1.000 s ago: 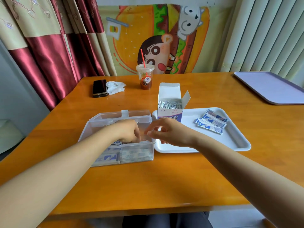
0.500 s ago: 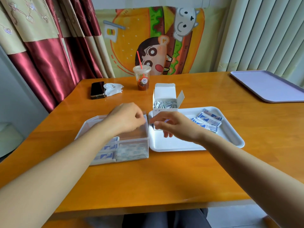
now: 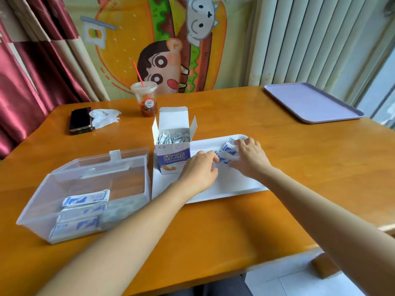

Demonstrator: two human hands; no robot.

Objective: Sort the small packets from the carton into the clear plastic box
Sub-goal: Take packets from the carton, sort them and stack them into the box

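Note:
The open white and blue carton (image 3: 172,155) stands on the left end of a white tray (image 3: 235,185), with several small packets (image 3: 173,137) upright inside it. A loose pile of blue-and-white packets (image 3: 226,153) lies on the tray to the carton's right. My right hand (image 3: 250,160) covers the pile, fingers over its far edge and thumb at its near edge. My left hand (image 3: 198,171) has curled fingers pinching the pile's left end. The clear plastic box (image 3: 38,212) sits at the left, lid open, holding packets (image 3: 85,199) in its front part.
A drink cup with a red straw (image 3: 146,101), a black phone (image 3: 80,121) and a crumpled tissue (image 3: 104,117) lie at the back of the wooden table. A lilac tray (image 3: 312,103) rests at the far right.
Both hands have left the clear box and moved right onto the loose packets on the white tray. The view has shifted with them.

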